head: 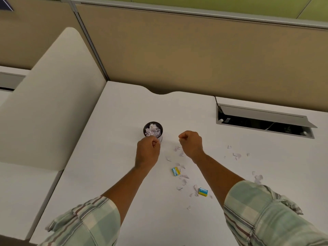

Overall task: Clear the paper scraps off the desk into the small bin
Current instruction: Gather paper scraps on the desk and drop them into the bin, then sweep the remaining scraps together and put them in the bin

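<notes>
An office cubicle — tan fabric partition panels (195, 55) wall in a white desk (124, 112), a rounded cream divider screen (53, 103) separates the neighbouring workstation, and a flip-up cable hatch (262, 119) — cords inside — is set into the desktop.

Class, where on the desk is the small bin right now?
The small bin stands on the desk's left-centre, just beyond the left hand, already holding paper scraps.

Both arms are reaching forward with plaid sleeves (262, 215) rolled to the elbows. The left hand (147, 151) is curling into a loose fist, knuckles up, at the near rim of the small bin (153, 129). The right hand (191, 143) is fisted too, hovering to the bin's right.
</notes>
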A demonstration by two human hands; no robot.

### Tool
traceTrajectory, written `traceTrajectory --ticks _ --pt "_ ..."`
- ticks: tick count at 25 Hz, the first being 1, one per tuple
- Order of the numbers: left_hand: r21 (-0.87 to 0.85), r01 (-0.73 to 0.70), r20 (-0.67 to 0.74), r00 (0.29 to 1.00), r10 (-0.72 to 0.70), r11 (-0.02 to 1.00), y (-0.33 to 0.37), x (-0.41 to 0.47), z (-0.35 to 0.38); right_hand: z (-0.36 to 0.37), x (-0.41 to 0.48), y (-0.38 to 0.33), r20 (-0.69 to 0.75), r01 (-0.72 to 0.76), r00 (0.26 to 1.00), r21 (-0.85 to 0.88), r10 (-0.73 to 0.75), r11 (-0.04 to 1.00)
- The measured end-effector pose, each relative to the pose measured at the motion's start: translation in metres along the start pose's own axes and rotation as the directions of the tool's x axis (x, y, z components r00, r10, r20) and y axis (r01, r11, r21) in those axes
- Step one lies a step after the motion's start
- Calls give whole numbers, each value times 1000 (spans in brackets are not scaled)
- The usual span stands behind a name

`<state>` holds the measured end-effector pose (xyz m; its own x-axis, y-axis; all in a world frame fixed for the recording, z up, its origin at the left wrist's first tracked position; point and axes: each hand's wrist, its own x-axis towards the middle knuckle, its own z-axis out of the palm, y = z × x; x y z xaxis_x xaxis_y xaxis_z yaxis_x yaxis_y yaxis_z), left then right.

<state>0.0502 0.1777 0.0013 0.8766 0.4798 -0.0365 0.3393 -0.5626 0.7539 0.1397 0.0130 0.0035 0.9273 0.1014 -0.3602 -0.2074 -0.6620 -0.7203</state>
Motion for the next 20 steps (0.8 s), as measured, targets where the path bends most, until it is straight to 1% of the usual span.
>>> traceTrajectory --ticks 2,6,8,10,13,15,20 --pt "15 -6 87 996 5 1000 -1 -14 16 -7 -5 20 7 8 1000 -70 -8 998" --pt "110 43 239 969 -68 993 -13 -31 38 -17 -4 51 33 51 998 -187 -45 981" --pt "155 48 283 955 -91 987 -19 -35 42 -19 4 56 80 76 995 -249 -58 965" --pt "197 57 315 942 -118 979 -21 -34 45 -19 15 57 163 111 985 -317 -61 942" --pt "235 41 376 917 -130 971 -22 -31 50 -15 35 53 307 214 949 -450 -75 867" --pt "235 19 415 902 -118 972 -23 -29 54 -9 44 52 369 270 927 -517 -73 813" --pt "273 -64 452 890 -69 960 -28 -31 66 13 44 58 504 423 859 -597 -91 682"
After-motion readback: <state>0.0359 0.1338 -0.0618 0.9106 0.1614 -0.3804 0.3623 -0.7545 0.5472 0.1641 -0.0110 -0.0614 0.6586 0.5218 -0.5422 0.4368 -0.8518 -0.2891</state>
